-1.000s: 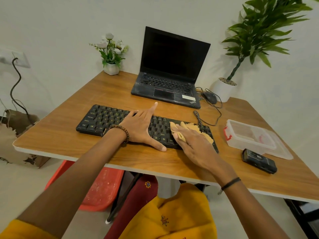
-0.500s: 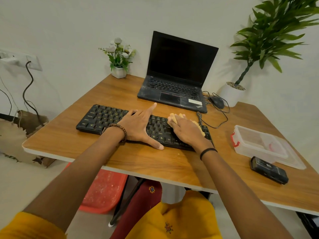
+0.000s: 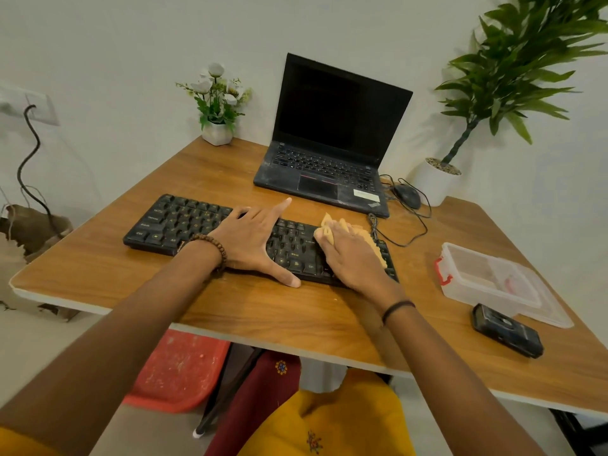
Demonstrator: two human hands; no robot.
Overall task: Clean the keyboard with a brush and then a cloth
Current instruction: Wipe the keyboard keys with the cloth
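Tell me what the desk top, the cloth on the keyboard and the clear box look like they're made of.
Desk top: probably wood-look laminate; printed-looking grain, slight sheen, pale edge band.
Cloth: soft woven fabric, tan-yellow, matte; it bunches and shows a ridged weave.
Clear box: translucent plastic, smooth; its contents show through faintly.

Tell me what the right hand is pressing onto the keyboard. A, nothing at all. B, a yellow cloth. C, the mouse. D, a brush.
B: the right hand lies over a yellow cloth on the right end of the black keyboard, while the left hand rests spread on its middle.
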